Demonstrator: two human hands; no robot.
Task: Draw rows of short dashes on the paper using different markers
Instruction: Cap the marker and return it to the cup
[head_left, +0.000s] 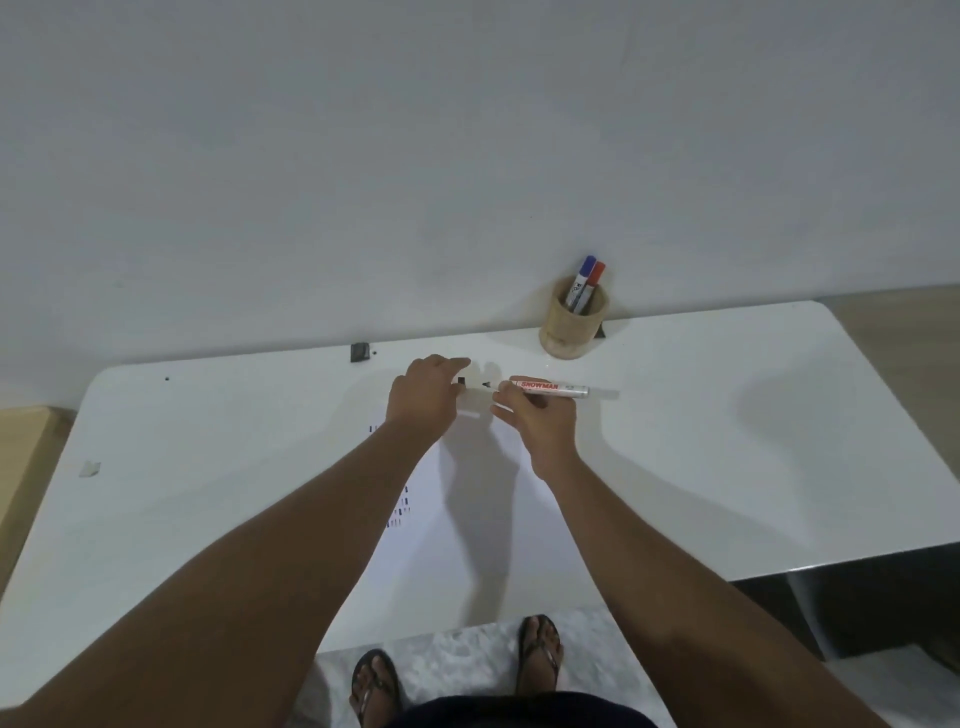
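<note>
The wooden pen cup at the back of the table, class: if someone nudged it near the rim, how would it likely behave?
The pen cup looks squat and wide-based, so it would probably slide rather than tip. The two markers lean to one side above the rim, so a sharp push might rattle or shift them. The white table looks glossy, so sliding could be easy.

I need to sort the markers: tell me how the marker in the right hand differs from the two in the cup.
The marker in hand lies level, uncapped, black tip showing; the markers in the cup stand tilted with blue and red caps on. The right hand grips the first; the wooden cup holds the others untouched. All have pale barrels.
</note>
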